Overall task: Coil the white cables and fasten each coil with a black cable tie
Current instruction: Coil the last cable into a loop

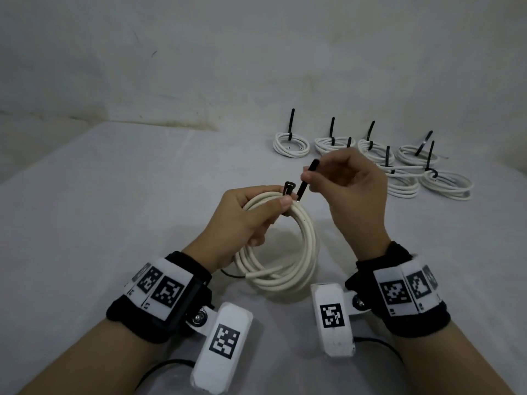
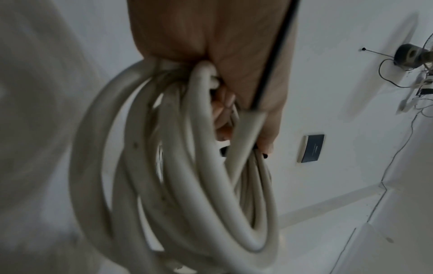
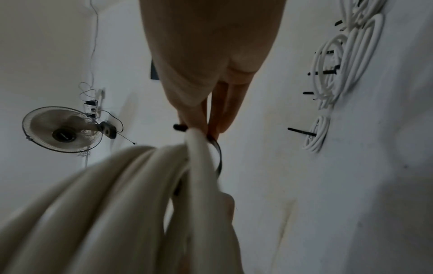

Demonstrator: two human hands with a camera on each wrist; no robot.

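L hand (image 1: 251, 215) grip clamped on top of white cable coil (image 1: 288, 252), thumb pressing black cable tie (image 1: 306, 178) head vs the strands; coil hangs below the grip, above tabletop (image 1: 114, 209). R hand (image 1: 350, 189) grip pinched together on tie's tail, just right of L grip. Tied coils (image 1: 368, 155) lie beyond R grip.
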